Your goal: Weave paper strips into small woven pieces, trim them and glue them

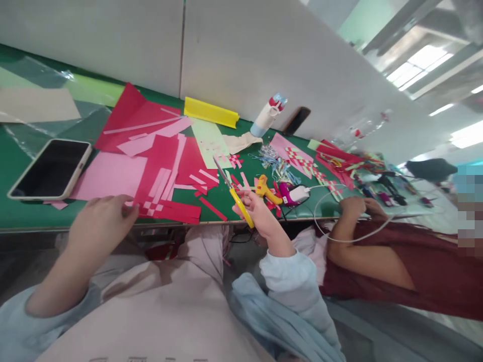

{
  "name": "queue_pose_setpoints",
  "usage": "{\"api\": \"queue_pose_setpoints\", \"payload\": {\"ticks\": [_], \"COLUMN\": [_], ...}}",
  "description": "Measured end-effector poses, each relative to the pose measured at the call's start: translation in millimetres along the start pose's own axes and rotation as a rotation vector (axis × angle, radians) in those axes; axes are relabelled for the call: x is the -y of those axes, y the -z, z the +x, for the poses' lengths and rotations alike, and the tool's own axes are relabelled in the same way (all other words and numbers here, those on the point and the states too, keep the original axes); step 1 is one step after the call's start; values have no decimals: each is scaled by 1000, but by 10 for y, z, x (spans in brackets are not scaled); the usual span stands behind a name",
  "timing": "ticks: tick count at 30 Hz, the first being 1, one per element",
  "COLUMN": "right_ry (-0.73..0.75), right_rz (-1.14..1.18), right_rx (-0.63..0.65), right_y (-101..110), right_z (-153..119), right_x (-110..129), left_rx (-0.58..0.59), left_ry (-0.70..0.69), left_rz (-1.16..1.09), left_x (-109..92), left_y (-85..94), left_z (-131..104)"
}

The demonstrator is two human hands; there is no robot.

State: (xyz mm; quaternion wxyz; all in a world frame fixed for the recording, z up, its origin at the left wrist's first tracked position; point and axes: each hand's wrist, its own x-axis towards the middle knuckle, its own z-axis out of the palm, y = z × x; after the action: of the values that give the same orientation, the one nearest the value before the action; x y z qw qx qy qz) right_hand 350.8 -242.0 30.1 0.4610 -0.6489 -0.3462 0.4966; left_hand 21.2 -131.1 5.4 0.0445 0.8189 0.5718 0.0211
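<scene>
My right hand (251, 207) is closed on the yellow handles of a pair of scissors (241, 207), whose blades point up and away over the green table. At the table's front edge, my left hand (103, 218) pinches the left end of a woven red and pink paper piece (154, 206). Red strips (184, 212) extend from that piece to the right. Behind it are red sheets (130, 118), a pink sheet (109, 176) and loose cut strips (213, 207). A pale green sheet (206, 141) with small paper bits lies beyond the scissors' tips.
A phone (51, 168) lies at the left, near plastic film. A folded yellow strip (211, 112), a bottle (268, 114) and another phone (297, 120) stand along the wall. Right are a yellow glue gun (267, 191), a white cable (320, 221) and a person's hands (360, 206).
</scene>
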Motion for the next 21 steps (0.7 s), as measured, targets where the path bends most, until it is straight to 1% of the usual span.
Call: {"api": "queue_pose_setpoints", "payload": {"ticks": [3, 5, 9, 13, 18, 21], "right_ry": [-19, -35, -64, -71, -79, -97], "right_rz": [-7, -21, -49, -52, -24, -20], "right_rx": [58, 92, 143, 176, 212, 226], "right_y": [-118, -189, -293, -343, -375, -407], "right_z": [-69, -95, -115, -137, -164, -173], "right_x": [6, 0, -22, -23, -42, -66], "left_rx": [-47, -60, -27, -27, -67, -112], "left_ry": [-84, -77, -48, -22, -21, -32], "left_rz": [78, 92, 74, 16, -19, -29], "left_x": [-80, -150, -259, -286, -289, -295], "left_y": [-115, -167, -208, -227, -270, -312], "left_z": [-44, -64, -81, -78, -74, -73]}}
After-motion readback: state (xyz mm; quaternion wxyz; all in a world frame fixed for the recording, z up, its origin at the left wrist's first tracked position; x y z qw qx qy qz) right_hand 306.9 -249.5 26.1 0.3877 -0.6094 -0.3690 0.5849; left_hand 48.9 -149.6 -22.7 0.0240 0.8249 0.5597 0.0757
